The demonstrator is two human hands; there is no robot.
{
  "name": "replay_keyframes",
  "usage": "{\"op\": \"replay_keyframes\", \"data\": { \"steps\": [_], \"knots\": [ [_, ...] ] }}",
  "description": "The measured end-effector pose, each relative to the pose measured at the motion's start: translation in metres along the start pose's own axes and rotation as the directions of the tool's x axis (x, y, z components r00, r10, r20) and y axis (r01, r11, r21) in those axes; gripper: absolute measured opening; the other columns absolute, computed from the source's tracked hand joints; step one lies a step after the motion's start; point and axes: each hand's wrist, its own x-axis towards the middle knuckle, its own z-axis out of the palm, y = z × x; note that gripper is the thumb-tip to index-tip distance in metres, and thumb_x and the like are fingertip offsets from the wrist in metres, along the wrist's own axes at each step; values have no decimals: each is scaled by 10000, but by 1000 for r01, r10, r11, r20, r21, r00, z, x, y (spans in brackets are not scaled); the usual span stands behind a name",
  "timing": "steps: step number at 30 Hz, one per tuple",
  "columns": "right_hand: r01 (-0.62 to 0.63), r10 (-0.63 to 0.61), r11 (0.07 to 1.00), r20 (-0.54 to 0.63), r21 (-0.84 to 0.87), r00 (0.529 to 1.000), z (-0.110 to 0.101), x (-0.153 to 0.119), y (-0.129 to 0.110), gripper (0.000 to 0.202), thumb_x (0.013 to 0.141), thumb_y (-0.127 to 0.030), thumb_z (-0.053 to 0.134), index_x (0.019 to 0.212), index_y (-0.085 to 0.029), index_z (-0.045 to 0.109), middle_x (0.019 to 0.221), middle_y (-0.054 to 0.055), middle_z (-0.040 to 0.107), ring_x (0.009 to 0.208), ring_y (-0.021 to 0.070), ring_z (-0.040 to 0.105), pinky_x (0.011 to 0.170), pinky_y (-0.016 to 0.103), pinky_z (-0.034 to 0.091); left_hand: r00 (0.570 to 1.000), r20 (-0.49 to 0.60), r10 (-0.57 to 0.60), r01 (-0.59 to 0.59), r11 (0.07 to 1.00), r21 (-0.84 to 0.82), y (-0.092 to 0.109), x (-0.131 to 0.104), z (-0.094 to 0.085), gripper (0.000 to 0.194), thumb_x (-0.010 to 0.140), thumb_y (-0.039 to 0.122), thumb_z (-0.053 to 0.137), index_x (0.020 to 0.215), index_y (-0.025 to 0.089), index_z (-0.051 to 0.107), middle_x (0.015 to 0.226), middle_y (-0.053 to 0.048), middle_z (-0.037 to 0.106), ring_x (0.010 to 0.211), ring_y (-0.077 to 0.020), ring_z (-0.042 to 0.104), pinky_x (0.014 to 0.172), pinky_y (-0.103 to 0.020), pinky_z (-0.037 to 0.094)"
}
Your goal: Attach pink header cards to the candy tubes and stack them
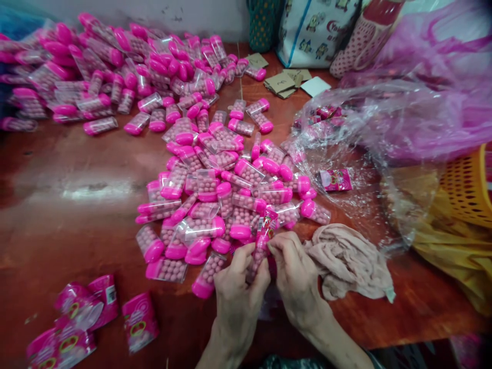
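Gripping a bead-filled container (pixel 259 255) narrowly in left hand (pixel 238 279), and pinching its printed sleeve (pixel 267 222) in right hand (pixel 295 274), just left of the crumpled cloth (pixel 349 262). Probably light, stiff and slick within thin, crinkly film, so best held by the flat sides. Working on a glossy red-brown tabletop (pixel 69 215), with pink-capped containers (pixel 207 182) heaped beyond and left of the cloth, a yellow basket (pixel 463 189) to its right and a pale wall (pixel 215 18) far behind it
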Motion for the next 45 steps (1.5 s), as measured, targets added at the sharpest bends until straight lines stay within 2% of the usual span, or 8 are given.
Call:
{"op": "replay_keyframes", "data": {
  "steps": [11, 20, 27, 29, 33, 38, 41, 45],
  "knots": [
    [38, -38, 999, -8, -11, 999, 4, -5, -1, 199, 891, -56, 347, 917, -181, 500, 810, 48, 510, 749, 170, 523, 658, 289, 492, 971, -57, 232, -217, 957, 192, 0, 1, -5, 222, 773, 161, 593, 993, 185, 589, 743, -5, 711, 582, -125, 648, 552, -196, 506],
    [22, -24, 995, 28, 94, 999, 1, -9, -2, 209, 844, -27, 341, 794, -187, 466, 740, 18, 468, 649, 151, 468, 571, 266, 431, 980, -78, 181, -166, 972, 168, -4, -1, -4, 338, 764, 195, 587, 1097, 134, 591, 694, -22, 702, 548, -142, 636, 543, -225, 514],
    [13, -12, 987, -8, 159, 1000, -1, -15, -5, 194, 867, -55, 389, 802, -188, 514, 741, 21, 520, 690, 155, 523, 612, 264, 447, 999, 7, -39, 40, 963, -265, -4, -4, -6, 230, 779, 217, 584, 1006, 187, 599, 693, 6, 660, 665, -149, 634, 620, -237, 510],
    [-94, 117, 968, -91, 231, 989, -3, -15, -8, 115, 875, -124, 450, 828, -187, 534, 745, 14, 538, 679, 146, 535, 604, 251, 449, 995, 17, -97, 96, 917, -387, 0, -6, -6, 195, 781, 218, 591, 974, 194, 590, 713, 9, 661, 677, -141, 628, 632, -232, 504],
    [-447, 551, 615, 52, 649, 833, -4, -9, -11, 203, 801, -328, 613, 939, -188, 566, 754, 3, 599, 681, 148, 578, 601, 245, 474, 992, 33, -123, 126, 908, -399, 6, -10, -6, 175, 759, 214, 622, 932, 196, 597, 741, -2, 667, 664, -134, 616, 612, -217, 490],
    [-552, 601, 87, 398, 829, 693, -1, -3, -17, 203, 730, -331, 699, 711, -160, 591, 588, -24, 604, 523, 100, 532, 532, 211, 443, 990, 109, -93, 127, 922, -365, 12, -13, -5, 99, 736, 195, 628, 827, 188, 590, 593, 33, 591, 526, -97, 534, 499, -180, 433],
    [-579, 652, 85, 394, 811, 648, 2, -7, -22, 214, 676, -298, 745, 672, -142, 599, 542, -40, 574, 477, 80, 492, 481, 186, 406, 988, 112, -106, 143, 900, -412, 13, -16, -4, 62, 733, 192, 621, 766, 181, 570, 533, 54, 537, 451, -70, 463, 429, -159, 372],
    [-579, 657, 211, 324, 788, 680, 4, -16, -30, 177, 707, -280, 722, 713, -137, 619, 604, -32, 585, 530, 83, 498, 508, 185, 413, 988, 92, -124, 153, 870, -468, 9, -18, -1, 77, 718, 179, 637, 753, 179, 569, 528, 54, 574, 435, -68, 485, 416, -151, 378]
  ]
}}
